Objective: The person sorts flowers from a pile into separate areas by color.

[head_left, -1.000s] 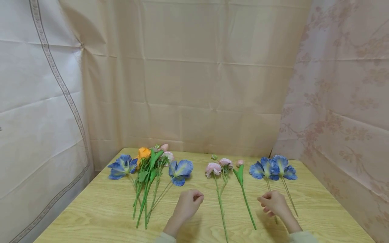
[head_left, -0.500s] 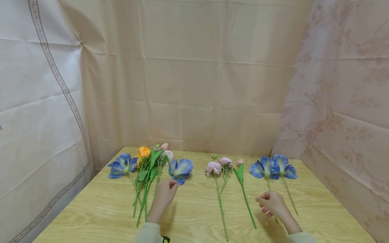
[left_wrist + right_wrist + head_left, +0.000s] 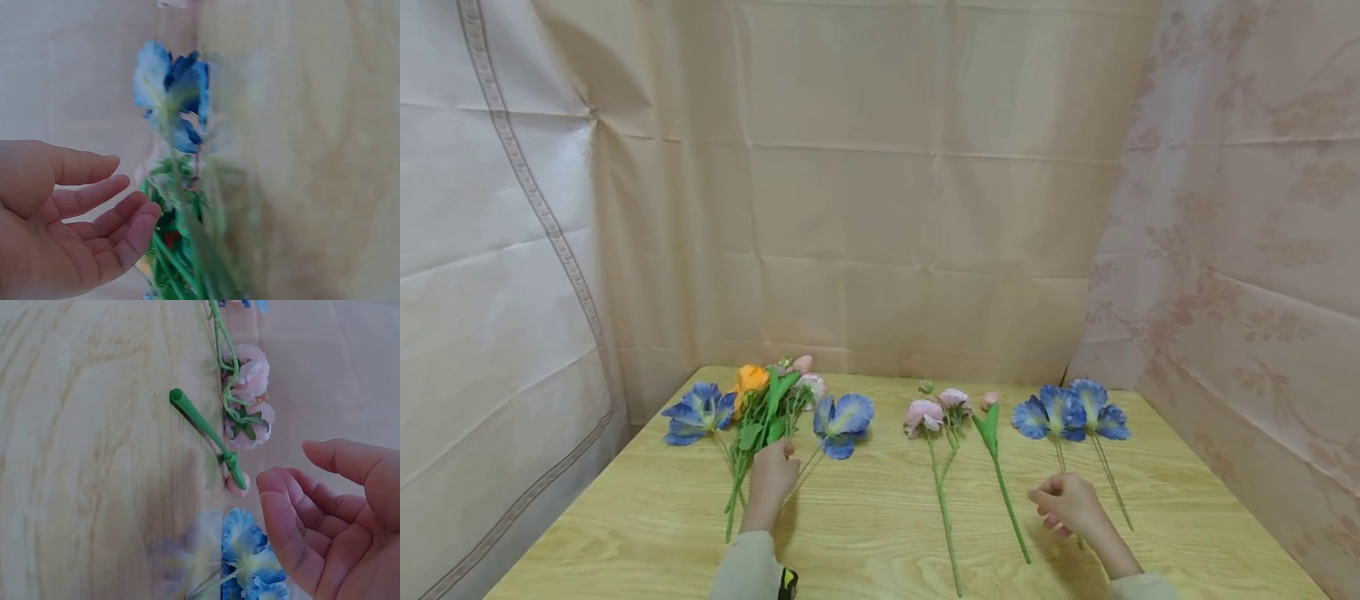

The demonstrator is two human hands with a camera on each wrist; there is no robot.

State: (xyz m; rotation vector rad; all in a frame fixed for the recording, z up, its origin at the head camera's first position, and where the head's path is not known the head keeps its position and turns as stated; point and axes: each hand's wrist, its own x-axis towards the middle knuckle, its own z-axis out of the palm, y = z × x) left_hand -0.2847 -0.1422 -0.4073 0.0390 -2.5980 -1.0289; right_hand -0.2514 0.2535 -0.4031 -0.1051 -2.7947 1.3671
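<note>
My left hand [image 3: 772, 477] is over the stems of a mixed bunch of artificial flowers at the left. In the left wrist view its fingers are loosely bent, with nothing between them and the thumb. That bunch has an orange flower [image 3: 752, 379], green leaves [image 3: 782, 390] and pink blooms. Blue flowers lie on both sides of it, one left [image 3: 698, 414] and one right [image 3: 844, 425]. My right hand [image 3: 1070, 503], fingers loosely bent and holding nothing, hovers by the stem of a blue flower [image 3: 1051, 413]. Left of it lies a pink tulip [image 3: 990, 402] with a green stem.
Pink flowers [image 3: 923, 415] on a branching stem lie mid-table, left of the tulip. Another blue flower [image 3: 1099, 410] lies at the right. Cloth hangs behind the wooden table [image 3: 880, 533] and on both sides.
My left hand has moved left from the middle of the table, past the blue flower's stem, to over the mixed bunch. My right hand has barely moved. The flowers lie as before.
</note>
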